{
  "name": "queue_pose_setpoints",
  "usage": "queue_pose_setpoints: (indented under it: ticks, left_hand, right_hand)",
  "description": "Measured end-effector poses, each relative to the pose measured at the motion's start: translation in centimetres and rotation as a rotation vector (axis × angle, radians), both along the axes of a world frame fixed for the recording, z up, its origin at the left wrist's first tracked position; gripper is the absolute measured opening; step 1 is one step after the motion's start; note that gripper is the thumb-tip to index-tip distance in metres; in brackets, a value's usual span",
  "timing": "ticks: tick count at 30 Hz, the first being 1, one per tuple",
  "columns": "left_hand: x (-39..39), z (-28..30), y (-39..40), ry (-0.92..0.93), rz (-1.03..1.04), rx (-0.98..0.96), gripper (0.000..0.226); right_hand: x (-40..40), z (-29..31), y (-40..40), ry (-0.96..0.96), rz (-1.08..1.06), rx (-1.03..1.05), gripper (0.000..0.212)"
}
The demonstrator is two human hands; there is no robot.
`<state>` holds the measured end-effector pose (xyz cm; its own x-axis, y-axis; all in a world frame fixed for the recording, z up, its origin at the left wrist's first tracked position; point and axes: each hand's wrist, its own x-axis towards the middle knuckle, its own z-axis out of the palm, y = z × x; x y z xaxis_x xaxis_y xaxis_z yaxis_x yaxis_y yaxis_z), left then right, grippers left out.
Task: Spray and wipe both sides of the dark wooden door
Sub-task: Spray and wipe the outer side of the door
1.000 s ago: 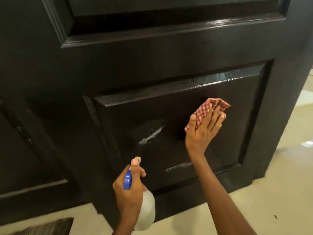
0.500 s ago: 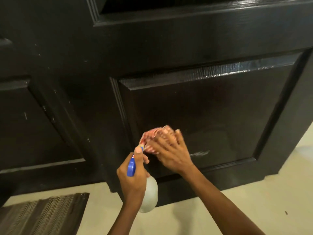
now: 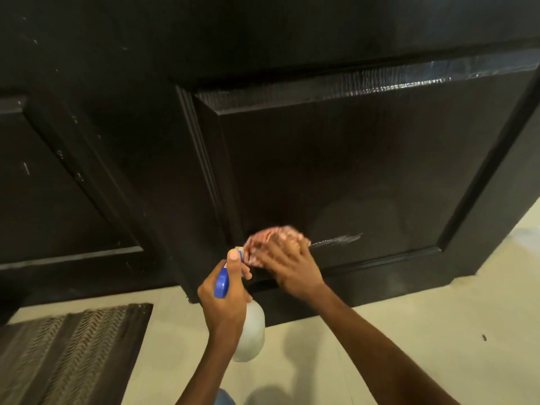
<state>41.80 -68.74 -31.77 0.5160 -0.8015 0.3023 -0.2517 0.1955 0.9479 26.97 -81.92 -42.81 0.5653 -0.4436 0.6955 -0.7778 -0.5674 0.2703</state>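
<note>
Head view, looking down at the foot of the dark wooden door (image 3: 336, 171); its lower raised panel fills most of the frame, glossy, with a pale wet streak (image 3: 339, 239) near the panel's bottom edge.

The right hand (image 3: 287, 266) lies on a red-and-white checked cloth (image 3: 268, 239) and presses it against the panel's lower left corner, fingers spread over the fabric; both are motion-blurred, so whether the fingers curl into the cloth cannot be told.

The left hand (image 3: 226, 299) grips a spray bottle (image 3: 248, 331) by the neck, fingers wrapped round, thumb along the blue trigger head; white body hangs below the hand; nozzle just beside the cloth, contact unclear.

Pale tiled floor (image 3: 423, 317) below the door; a dark ribbed mat (image 3: 73, 349) at lower left.
</note>
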Motion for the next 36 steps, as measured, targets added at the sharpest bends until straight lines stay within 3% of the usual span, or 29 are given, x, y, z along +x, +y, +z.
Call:
queue_pose_setpoints:
  ticks: [2, 3, 6, 10, 15, 18, 21, 24, 27, 29, 30, 34, 36]
  left_hand:
    - [0.0, -0.7, 0.3, -0.013, 0.005, 0.019, 0.055]
    - [0.0, -1.1, 0.5, -0.013, 0.008, 0.031, 0.055]
    - [-0.5, -2.1, 0.8, 0.012, 0.012, 0.043, 0.053]
    - [-1.7, -2.7, 1.1, 0.034, -0.026, 0.065, 0.057]
    - [-3.4, -2.6, 0.8, 0.028, -0.058, 0.075, 0.06]
    - [-3.9, -2.5, 0.5, 0.029, -0.074, 0.064, 0.051]
    - [-3.7, -1.9, -0.2, 0.027, -0.085, 0.041, 0.047]
    - [-3.5, -0.9, -0.9, 0.02, -0.094, -0.005, 0.057]
    - [-4.1, 0.1, -1.7, 0.012, -0.118, -0.03, 0.059]
    - [-4.7, 0.5, -2.1, 0.023, -0.127, -0.029, 0.061]
    - [-5.0, 0.7, -2.3, 0.026, -0.131, -0.026, 0.062]
    - [-5.9, 0.5, -2.7, 0.025, -0.155, -0.022, 0.066]
    - [-6.2, 0.2, -2.5, 0.031, -0.163, -0.013, 0.065]
  right_hand:
    - [-1.9, -5.5, 0.9, 0.307, -0.01, 0.104, 0.118]
    - [-2.8, -7.1, 1.0, 0.37, -0.019, 0.128, 0.122]
    - [-4.7, -7.7, 0.9, 0.266, -0.06, 0.138, 0.102]
    - [-6.8, -3.5, 0.7, -0.47, -0.344, 0.226, 0.075]
    - [-9.5, 5.9, -2.6, -1.556, -0.447, 0.306, 0.076]
    - [-10.3, 8.8, -3.8, -1.785, -0.418, 0.231, 0.076]
    - [-6.1, 9.1, -2.3, -1.617, -0.27, 0.177, 0.076]
    - [-1.2, 6.4, -0.1, -0.975, -0.164, 0.101, 0.079]
    - [-3.3, 4.1, -0.6, -0.419, -0.097, -0.007, 0.078]
    - [-6.7, 4.8, -1.8, -0.419, -0.154, -0.033, 0.079]
    - [-8.5, 5.3, -2.5, -0.577, -0.23, -0.014, 0.078]
    - [-14.6, 6.7, -4.8, -1.638, -0.388, 0.274, 0.079]
    - [-15.6, 6.9, -4.7, -1.918, -0.406, 0.295, 0.078]
